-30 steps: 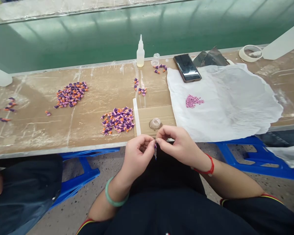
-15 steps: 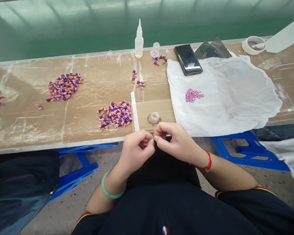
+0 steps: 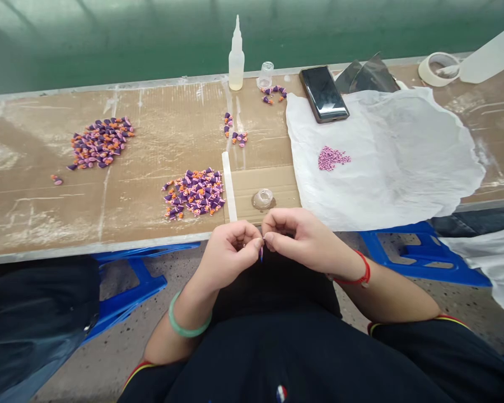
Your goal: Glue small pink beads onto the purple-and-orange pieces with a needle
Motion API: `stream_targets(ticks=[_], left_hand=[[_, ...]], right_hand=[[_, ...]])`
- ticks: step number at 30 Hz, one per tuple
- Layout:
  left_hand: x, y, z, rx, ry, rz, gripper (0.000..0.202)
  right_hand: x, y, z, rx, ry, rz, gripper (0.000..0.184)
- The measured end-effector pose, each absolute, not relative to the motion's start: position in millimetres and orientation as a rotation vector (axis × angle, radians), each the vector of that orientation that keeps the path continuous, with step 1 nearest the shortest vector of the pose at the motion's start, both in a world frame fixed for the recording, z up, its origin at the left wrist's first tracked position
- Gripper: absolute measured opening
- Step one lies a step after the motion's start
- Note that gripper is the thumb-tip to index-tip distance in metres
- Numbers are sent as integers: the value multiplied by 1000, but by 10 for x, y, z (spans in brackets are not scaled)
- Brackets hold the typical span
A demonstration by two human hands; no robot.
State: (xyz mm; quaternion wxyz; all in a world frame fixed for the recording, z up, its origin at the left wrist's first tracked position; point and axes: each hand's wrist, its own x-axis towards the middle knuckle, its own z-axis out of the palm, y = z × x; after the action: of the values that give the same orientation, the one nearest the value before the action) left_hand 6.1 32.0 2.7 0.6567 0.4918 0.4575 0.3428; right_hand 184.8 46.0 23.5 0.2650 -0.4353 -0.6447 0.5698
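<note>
My left hand (image 3: 229,254) is closed in a pinch on a small purple piece (image 3: 261,254), whose pointed tip shows below the fingertips. My right hand (image 3: 300,238) is pinched closed against the same spot; what its fingers hold is too small to tell. Both hands meet just off the table's front edge. Beyond them a small clear cup (image 3: 263,198) rests in a wet-looking patch on the cardboard. Left of it lies a pile of small purple, pink and orange pieces (image 3: 197,192). To the right, tiny pink bits (image 3: 332,158) are heaped on a white cloth (image 3: 395,162).
A second pile of pieces (image 3: 101,143) lies farther left. A dropper bottle (image 3: 236,61), a clear cap (image 3: 266,74), a phone (image 3: 324,94) and a tape roll (image 3: 439,69) stand along the back. A white strip (image 3: 229,187) lies near the middle. Blue stools (image 3: 420,252) flank me.
The purple piece's tip now shows beneath my left fingertips, where it was hidden before. Both hands stay pinched together. The view has shifted slightly.
</note>
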Motion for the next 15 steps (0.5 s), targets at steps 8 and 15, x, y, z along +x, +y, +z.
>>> stream_targets(ticks=[8,15], left_hand=[[28,323,-21,993,964,814,26],[-28,355,-105,1040,1026,930,31]], right_hand=[[1860,445,241,-1136,-1756,1499,9],[1992,566,264,-1134,-2032,951,16]])
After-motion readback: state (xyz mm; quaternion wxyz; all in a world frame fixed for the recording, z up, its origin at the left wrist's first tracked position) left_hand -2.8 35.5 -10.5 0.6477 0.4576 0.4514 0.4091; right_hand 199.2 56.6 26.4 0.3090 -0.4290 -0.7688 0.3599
